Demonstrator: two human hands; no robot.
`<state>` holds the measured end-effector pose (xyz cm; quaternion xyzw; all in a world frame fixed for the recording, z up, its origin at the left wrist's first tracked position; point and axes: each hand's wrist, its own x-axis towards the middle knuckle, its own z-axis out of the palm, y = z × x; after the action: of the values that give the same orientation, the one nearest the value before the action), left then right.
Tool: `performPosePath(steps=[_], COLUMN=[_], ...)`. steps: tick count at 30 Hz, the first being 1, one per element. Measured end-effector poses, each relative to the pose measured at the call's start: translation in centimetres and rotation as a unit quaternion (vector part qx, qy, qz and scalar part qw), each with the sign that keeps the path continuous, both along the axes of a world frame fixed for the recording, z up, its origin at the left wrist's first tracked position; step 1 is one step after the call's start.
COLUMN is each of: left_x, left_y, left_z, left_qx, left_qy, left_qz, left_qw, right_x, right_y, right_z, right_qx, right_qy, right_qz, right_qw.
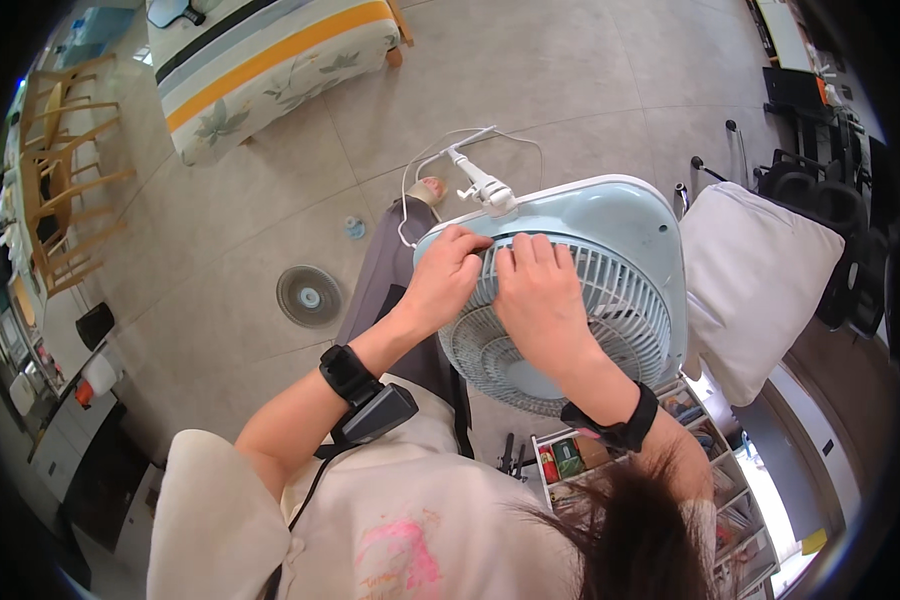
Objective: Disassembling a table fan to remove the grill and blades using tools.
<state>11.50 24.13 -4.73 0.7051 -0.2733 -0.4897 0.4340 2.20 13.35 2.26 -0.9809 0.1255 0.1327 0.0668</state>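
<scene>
A light blue fan (pixel 625 212) with a boxy housing leans over my lap, its round slatted grille (pixel 638 310) facing me. Fan blades behind the slats are hard to make out. My left hand (pixel 442 285) has its thumb and fingers pinched at the upper left rim of the grille. Beside it, my right hand (pixel 542 300) curls its fingers over the top rim, its back toward me. Fingertips of both hands are partly hidden at the rim. A white stalk (pixel 482 185) with a crossbar and a thin white cord sticks out from the housing's far edge.
On the tiled floor to the left lie a round grey grille piece (pixel 310 296) with a blue centre and a small blue part (pixel 354 228). A pale cushioned seat (pixel 765 290) stands at right, above an open compartmented drawer (pixel 550 465). Far left are wooden chairs (pixel 62 195).
</scene>
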Motion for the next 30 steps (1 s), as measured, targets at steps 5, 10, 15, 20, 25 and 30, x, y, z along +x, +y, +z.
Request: performPosePath(steps=[5,10,15,20,25,30], left_x=[-0.5,-1.3,-0.2,0.8,1.1,1.0], left_y=[-0.5,-1.8,-2.4,-2.9,-3.1,-2.6], left_z=[0.4,1.7,1.5,0.9,0.7,0.7], left_qx=[0.012,-0.06,-0.058,-0.022,-0.021,-0.036], left_qy=[-0.09,-0.087,-0.076,-0.082,-0.112,-0.12], left_qz=[0.018,0.039,0.022,-0.024,-0.062,-0.074], left_qw=[0.996,0.994,0.995,0.996,0.992,0.989], right_x=[0.0,-0.1,0.0,0.0,0.0,-0.4], right_y=[0.2,0.3,0.8,0.7,0.8,1.2], right_z=[-0.5,-0.3,-0.3,-0.6,-0.7,-0.3], right_qx=[-0.006,0.002,-0.015,-0.032,-0.046,-0.033], right_qy=[-0.035,-0.031,-0.034,-0.011,-0.032,-0.031], right_qz=[-0.012,-0.031,-0.026,-0.023,-0.028,-0.025], right_qw=[0.999,0.999,0.999,0.999,0.998,0.999])
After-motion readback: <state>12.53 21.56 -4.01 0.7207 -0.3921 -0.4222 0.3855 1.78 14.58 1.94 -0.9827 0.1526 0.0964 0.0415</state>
